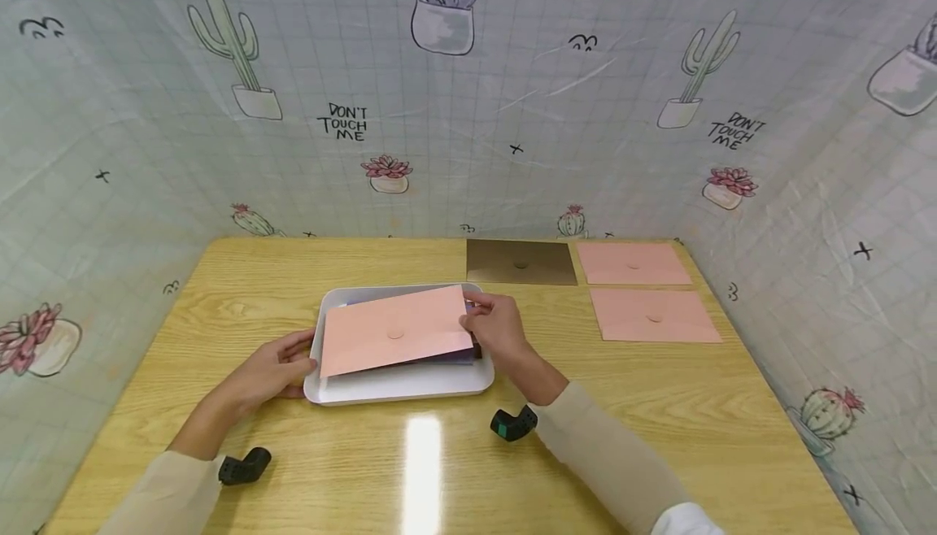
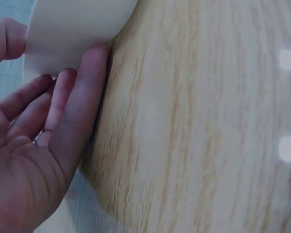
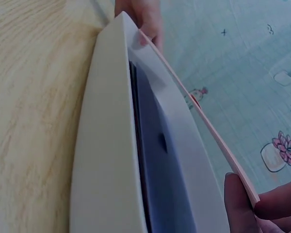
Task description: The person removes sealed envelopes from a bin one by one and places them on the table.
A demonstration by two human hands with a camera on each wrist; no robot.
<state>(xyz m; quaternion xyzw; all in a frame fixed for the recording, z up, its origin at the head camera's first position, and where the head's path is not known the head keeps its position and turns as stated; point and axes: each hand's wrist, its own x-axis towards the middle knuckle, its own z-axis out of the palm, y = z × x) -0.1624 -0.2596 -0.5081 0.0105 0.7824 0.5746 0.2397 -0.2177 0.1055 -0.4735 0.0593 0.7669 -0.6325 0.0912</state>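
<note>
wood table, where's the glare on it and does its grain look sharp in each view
Head view: tall white glare streak on the wood-grain table, below the white tray, grain fairly clear; left wrist view: two glare patches at the right edge, grain soft; right wrist view: grain soft too.

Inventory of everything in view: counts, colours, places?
Held envelope: 1, pink, tilted over the tray
Tray: 1, white, on the table between the hands
Envelope in tray: at least 1, blue-violet, beneath the held one; rest hidden
Brown envelope: 1, brown, table's far side
Loose envelopes: 2, pink, far right, one nearer than the other
Table: 1, yellowish wood, under everything
Backdrop: pale, cactus print, behind and both sides; panel count unclear
Wrist devices: 2, black, one at each wrist
Sleeves: 2, beige, on the forearms
Left hand: 1, at tray's left end
Right hand: 1, pinching held envelope's right edge
</note>
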